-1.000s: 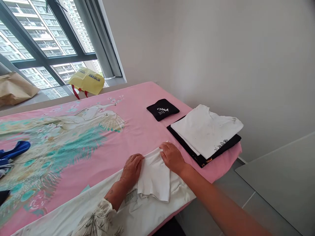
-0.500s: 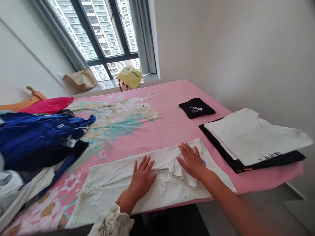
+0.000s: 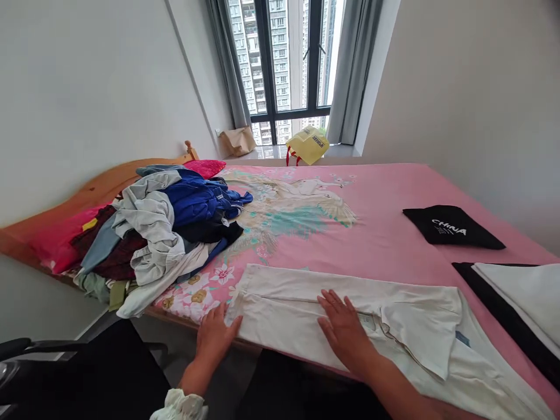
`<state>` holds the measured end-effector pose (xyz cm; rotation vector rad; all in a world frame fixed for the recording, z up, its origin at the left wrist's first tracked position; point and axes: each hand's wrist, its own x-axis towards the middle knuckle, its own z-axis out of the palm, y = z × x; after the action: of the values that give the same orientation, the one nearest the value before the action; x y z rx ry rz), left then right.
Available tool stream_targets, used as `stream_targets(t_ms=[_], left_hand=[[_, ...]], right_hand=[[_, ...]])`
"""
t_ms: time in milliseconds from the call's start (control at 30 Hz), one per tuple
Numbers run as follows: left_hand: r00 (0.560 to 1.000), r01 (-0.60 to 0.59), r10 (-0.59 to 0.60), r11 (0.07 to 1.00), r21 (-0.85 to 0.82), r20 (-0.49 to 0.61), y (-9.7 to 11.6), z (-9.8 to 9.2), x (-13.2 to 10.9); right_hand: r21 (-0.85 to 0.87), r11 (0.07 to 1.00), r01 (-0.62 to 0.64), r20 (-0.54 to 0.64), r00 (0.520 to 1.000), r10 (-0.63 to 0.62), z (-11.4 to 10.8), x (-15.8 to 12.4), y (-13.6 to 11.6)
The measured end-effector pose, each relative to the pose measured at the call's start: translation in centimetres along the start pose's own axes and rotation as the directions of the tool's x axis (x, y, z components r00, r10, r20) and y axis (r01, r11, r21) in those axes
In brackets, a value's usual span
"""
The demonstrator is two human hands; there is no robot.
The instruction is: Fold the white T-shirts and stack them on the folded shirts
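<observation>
A white short-sleeved shirt (image 3: 284,318) lies along the bed's near edge, one side folded lengthwise over the rest. Its sleeve (image 3: 420,332) lies folded back at the right end. My left hand (image 3: 215,337) is at the shirt's left end, by the hem, its fingers out and thumb apart. Whether it presses on the cloth there I cannot tell. Flat on the middle of the shirt rests my right hand (image 3: 343,332), open with fingers extended and nothing held.
A heap of mixed clothes (image 3: 170,224) covers the bed's left side, near the wooden headboard (image 3: 118,175). To the right lie a folded black garment (image 3: 450,226) with white lettering and a stack of white and black garments (image 3: 520,280). A black chair (image 3: 100,367) stands at lower left.
The view has swung left, bringing the whole clothes heap into sight. My left hand has moved left along the shirt to its hem; my right hand has slid from the sleeve end to the middle.
</observation>
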<state>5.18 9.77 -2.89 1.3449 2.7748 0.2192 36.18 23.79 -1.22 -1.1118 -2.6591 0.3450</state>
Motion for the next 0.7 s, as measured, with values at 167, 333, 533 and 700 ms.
stream_targets(t_ms=[167, 333, 533, 700], left_hand=[[0.988, 0.09, -0.082, 0.994, -0.06, 0.128, 0.8, -1.8, 0.5], [0.958, 0.231, -0.163, 0.927, -0.295, 0.238, -1.1, -0.8, 0.3], [0.876, 0.456, -0.001, 0.329, -0.827, 0.483, -4.0, 2.2, -0.1], [0.919, 0.317, 0.076, 0.437, -0.842, 0.386, -2.8, 2.9, -0.3]], right_hand=[[0.191, 0.972, 0.14, 0.085, 0.984, -0.159, 4.2, 5.2, -11.1], [0.174, 0.983, 0.054, 0.072, 0.995, -0.068, 9.4, 11.0, -15.7], [0.113, 0.992, -0.062, 0.036, 0.998, 0.059, 12.5, 13.5, -16.5], [0.199, 0.978, -0.059, -0.065, 0.995, 0.073, 12.5, 13.2, -15.8]])
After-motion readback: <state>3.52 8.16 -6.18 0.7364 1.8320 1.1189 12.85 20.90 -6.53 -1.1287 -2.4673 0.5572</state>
